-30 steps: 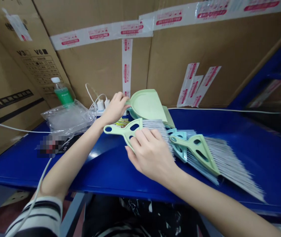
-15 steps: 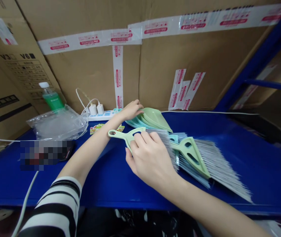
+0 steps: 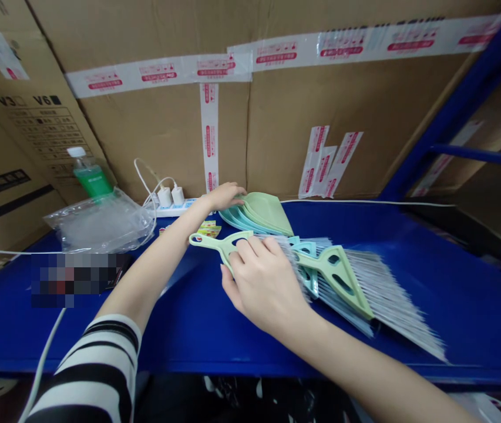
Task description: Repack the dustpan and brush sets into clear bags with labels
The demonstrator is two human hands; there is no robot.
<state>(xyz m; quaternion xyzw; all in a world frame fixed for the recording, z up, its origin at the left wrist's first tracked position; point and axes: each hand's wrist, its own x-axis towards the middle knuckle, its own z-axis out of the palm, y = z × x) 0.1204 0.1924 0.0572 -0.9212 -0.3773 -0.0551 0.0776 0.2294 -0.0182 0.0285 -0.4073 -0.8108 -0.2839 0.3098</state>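
Note:
My right hand point(image 3: 264, 281) is closed round a light green hand brush point(image 3: 219, 242), gripping it where the handle meets the grey bristles; the handle points left. My left hand point(image 3: 225, 195) reaches to the back of the blue shelf point(image 3: 453, 276) and its fingers rest on the rim of a stack of green and teal dustpans point(image 3: 262, 214). To the right of my right hand lie more green and teal brushes point(image 3: 351, 282), their grey bristles fanned towards the right.
A clear plastic bag point(image 3: 100, 222), a green bottle point(image 3: 86, 173) and a white power strip point(image 3: 171, 204) with chargers sit at the back left. Small printed cards point(image 3: 208, 228) lie by my left wrist. Taped cardboard boxes point(image 3: 276, 106) wall the back.
My left hand has lowered the raised green dustpan onto the stack and now rests on its rim. My right hand keeps the brush, shifted slightly.

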